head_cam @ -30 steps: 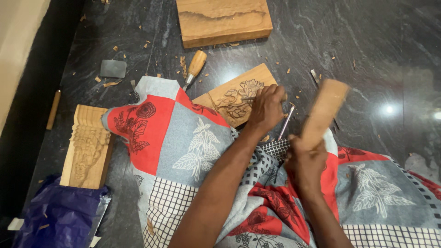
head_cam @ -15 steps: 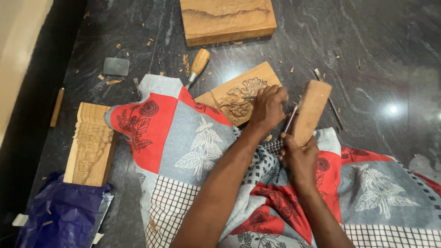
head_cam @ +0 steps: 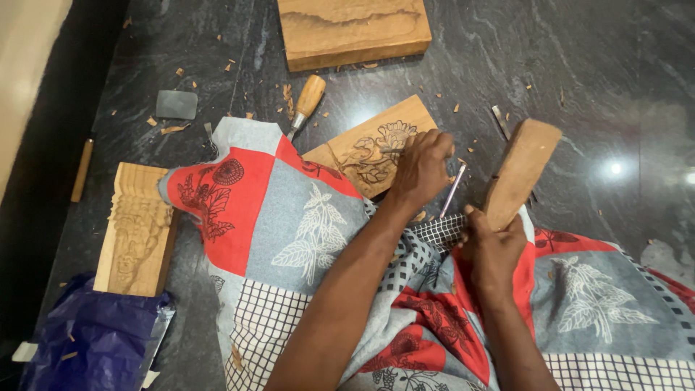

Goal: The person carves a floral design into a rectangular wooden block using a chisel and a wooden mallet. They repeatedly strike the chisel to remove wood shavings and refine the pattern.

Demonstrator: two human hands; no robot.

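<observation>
A flat wooden panel (head_cam: 365, 145) with a drawn flower pattern lies on the dark stone floor, partly under a red, grey and checked cloth (head_cam: 289, 217). My left hand (head_cam: 422, 170) rests on the panel's right end, closed around a thin metal chisel (head_cam: 452, 194) whose shaft sticks out toward me. My right hand (head_cam: 492, 250) grips a wooden mallet block (head_cam: 523, 166), which is tilted up to the right, a little apart from the chisel.
A thick wooden block (head_cam: 352, 29) lies at the top. A wooden-handled chisel (head_cam: 308, 98), a grey stone (head_cam: 177, 104) and scattered wood chips lie left of the panel. At left are a carved wooden piece (head_cam: 134, 228), a blue plastic bag (head_cam: 94, 333) and a thin stick (head_cam: 82, 170).
The mallet was raised, came down against the chisel's end half a second ago, and has now swung back away to the right. My left hand stays on the panel.
</observation>
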